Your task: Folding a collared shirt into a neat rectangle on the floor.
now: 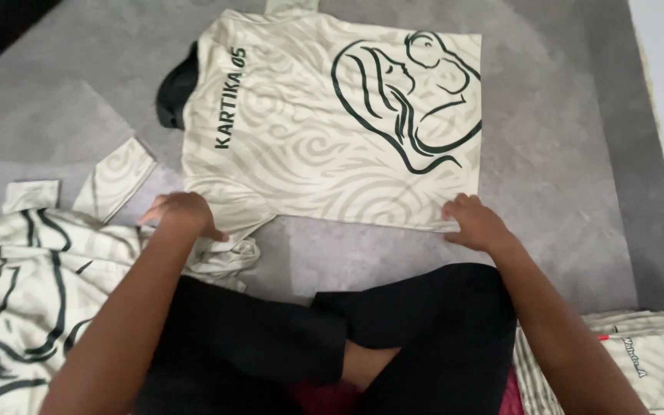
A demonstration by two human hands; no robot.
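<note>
Black-trousered knees (393,323) nearest us, we pinch the cream patterned jersey's (332,123) near edge with our left hand (182,213) and right hand (474,223) on grey carpet (562,154).

Three cream patterned shirts are counted. One shirt (332,131) is spread flat on the grey carpet (562,154), with a dark line drawing on it. A second shirt (24,292) is heaped at the left edge. A third, folded shirt (639,353) is seen at the lower right. One dark garment (174,88) is partly hidden beneath the spread shirt. Two hands are counted, one left hand (182,211) and one right hand (474,223).
</note>
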